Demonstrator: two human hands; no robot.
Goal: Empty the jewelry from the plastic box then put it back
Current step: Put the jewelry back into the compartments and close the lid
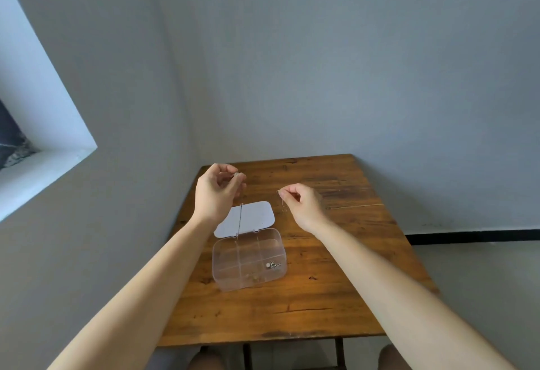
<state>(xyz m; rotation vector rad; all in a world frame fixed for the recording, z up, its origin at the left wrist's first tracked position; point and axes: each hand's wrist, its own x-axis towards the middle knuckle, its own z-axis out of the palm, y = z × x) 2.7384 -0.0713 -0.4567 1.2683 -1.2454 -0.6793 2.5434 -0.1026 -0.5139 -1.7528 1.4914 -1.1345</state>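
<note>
Seen from the head camera: worn brown wooden counter [321, 305] set into a corner of grey walls. Clear rectangular plastic box [249, 261] with inner dividers, resting near the counter's left edge, about midway between far and near edges. White hinged lid [257, 214] swung fully open, lying flat on the far side of the box. Small silver jewelry pieces [273, 265] in a right-hand compartment toward the near side; a few tiny gold-toned bits [254, 277] in a near compartment. Left hand [217, 191] raised above the lid, fingertips pinched on the top of a thin silver chain [240, 217] that hangs straight down, lower end reaching the far wall of the box. Right hand [301, 203] raised beside it, well apart, thumb and forefinger pinched on a second fine chain [284, 206] dangling in a short loop. No brand, label or legible writing on box or lid.
</note>
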